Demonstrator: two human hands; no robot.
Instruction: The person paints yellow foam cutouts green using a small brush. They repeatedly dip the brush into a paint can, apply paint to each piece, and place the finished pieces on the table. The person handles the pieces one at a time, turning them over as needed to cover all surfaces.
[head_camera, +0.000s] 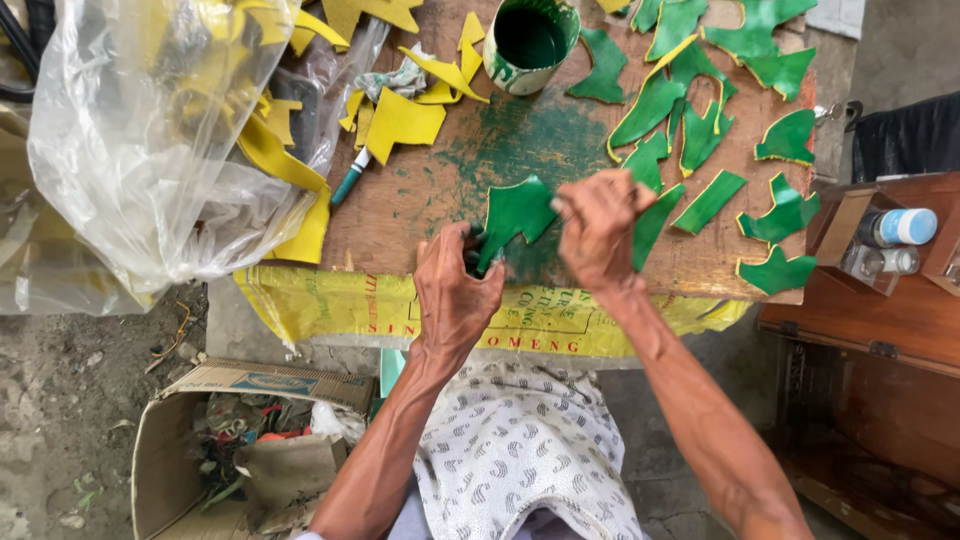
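Note:
A curved cut piece coated in wet green paint (517, 212) lies near the front edge of a paint-stained wooden board (440, 190). My left hand (455, 290) pinches its lower left end. My right hand (598, 228) is closed in a fist at the piece's right side, and what it grips is hidden. Several more green-painted pieces (690, 100) are spread across the right half of the board. A white pot of green paint (530, 40) stands at the far edge. Unpainted yellow pieces (402, 122) lie at the upper left.
A clear plastic bag with yellow pieces (150, 130) sits at left. A brush or pen with a teal handle (350, 178) lies by it. An open cardboard box of scraps (240, 450) is on the ground. A wooden cabinet with small bottles (890, 240) stands at right.

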